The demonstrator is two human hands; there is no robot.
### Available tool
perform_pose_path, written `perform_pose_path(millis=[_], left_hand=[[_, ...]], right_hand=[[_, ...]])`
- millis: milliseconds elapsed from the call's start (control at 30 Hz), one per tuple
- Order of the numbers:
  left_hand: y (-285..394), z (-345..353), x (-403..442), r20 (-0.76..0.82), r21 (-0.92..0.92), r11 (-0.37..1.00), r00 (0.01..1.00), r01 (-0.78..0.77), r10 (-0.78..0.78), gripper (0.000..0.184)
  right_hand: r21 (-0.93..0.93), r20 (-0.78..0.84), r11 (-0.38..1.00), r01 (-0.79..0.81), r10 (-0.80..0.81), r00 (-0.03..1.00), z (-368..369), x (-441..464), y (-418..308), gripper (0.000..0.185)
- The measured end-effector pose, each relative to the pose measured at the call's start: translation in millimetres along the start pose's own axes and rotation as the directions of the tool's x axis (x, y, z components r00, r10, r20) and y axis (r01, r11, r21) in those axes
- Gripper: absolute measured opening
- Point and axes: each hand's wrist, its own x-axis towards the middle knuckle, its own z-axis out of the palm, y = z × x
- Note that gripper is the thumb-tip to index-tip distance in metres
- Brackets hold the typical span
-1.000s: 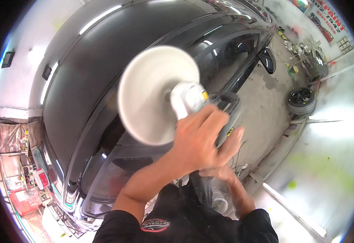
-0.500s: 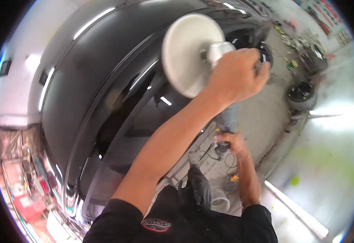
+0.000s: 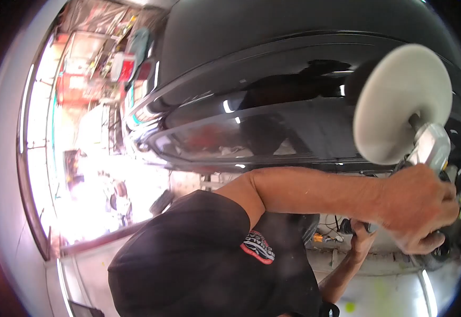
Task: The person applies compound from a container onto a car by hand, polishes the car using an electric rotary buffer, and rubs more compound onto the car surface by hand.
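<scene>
My left hand [image 3: 420, 211] is closed around the front of a polisher [image 3: 432, 145], near its silver head. A wide white polishing pad [image 3: 386, 113] is on the head, turned toward the black car's side [image 3: 294, 58]. Whether the pad's face touches the paint, I cannot tell. Lower down and partly behind my left forearm, my right hand [image 3: 362, 238] is wrapped around the dark rear end of the polisher. My left wrist and hand cover most of the tool's middle.
The glossy car body stretches across the upper view. At left, beyond the car's end, are a red and white container [image 3: 123, 67] and a bright doorway. A cable and an orange item [image 3: 320, 238] lie on the floor below the car.
My view has swung left and tilted, so the car now lies across it and the doorway shows. The polisher appears farther right; both hands keep hold of it.
</scene>
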Motion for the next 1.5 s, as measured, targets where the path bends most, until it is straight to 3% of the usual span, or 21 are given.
perform_pose_path(millis=[67, 100, 233, 467, 600, 633, 867, 1033, 1267, 1500], left_hand=[[17.9, -50.4, -30.5, -0.006, -0.014, 1.0, 1.0, 0.011, -0.011, 0.025], [23.2, -65.1, -44.0, -0.139, -0.016, 0.999, 0.99, -0.036, 0.034, 0.021], [41.2, -121.6, -85.1, -0.327, 0.022, 0.996, 0.941, -0.082, 0.085, 0.016], [80.1, -209.1, -137.5, -0.349, 0.008, 0.994, 0.931, -0.109, 0.105, 0.024], [99.8, -253.7, -176.2, -0.42, 0.042, 0.995, 0.903, -0.085, 0.095, 0.027], [108.6, -270.9, -187.3, -0.371, 0.04, 0.999, 0.928, -0.031, 0.044, 0.028], [131.4, -310.2, -225.6, -0.536, 0.069, 0.997, 0.844, 0.027, 0.015, 0.028], [112.4, -299.8, -196.1, -0.458, 0.037, 0.999, 0.888, -0.031, 0.045, 0.025], [89.8, -277.8, -165.6, -0.49, -0.043, 0.997, 0.871, -0.065, 0.036, 0.027], [125.7, -339.5, -238.9, -0.62, -0.008, 1.0, 0.785, -0.02, 0.011, 0.029]], right_hand=[[-0.133, 0.014, 0.991, 0.011, -0.009, 1.0, 30.1, -16.2, -2.9, 0.047], [-0.165, 0.016, 0.986, 0.028, -0.025, 1.0, 43.1, -25.7, -3.8, 0.047], [-0.244, 0.027, 0.967, 0.079, -0.074, 0.997, 74.5, -56.1, -16.3, 0.047], [-0.29, 0.252, 0.943, 0.163, -0.089, 0.964, 138.6, -80.4, -47.5, 0.047], [-0.278, 0.422, 0.932, 0.231, -0.098, 0.901, 197.2, -85.6, -60.4, 0.047], [-0.271, 0.459, 0.931, 0.246, -0.1, 0.883, 210.1, -85.4, -61.8, 0.047], [-0.32, 0.564, 0.853, 0.413, -0.178, 0.806, 245.9, -85.9, -52.0, 0.052], [-0.336, 0.467, 0.834, 0.437, -0.255, 0.847, 227.3, -94.8, -64.1, 0.055], [-0.53, 0.32, 0.806, 0.266, -0.1, 0.942, 185.5, -95.0, -83.6, 0.058], [-0.613, 0.434, 0.74, 0.278, 0.021, 0.901, 250.8, -118.1, -101.9, 0.06]])
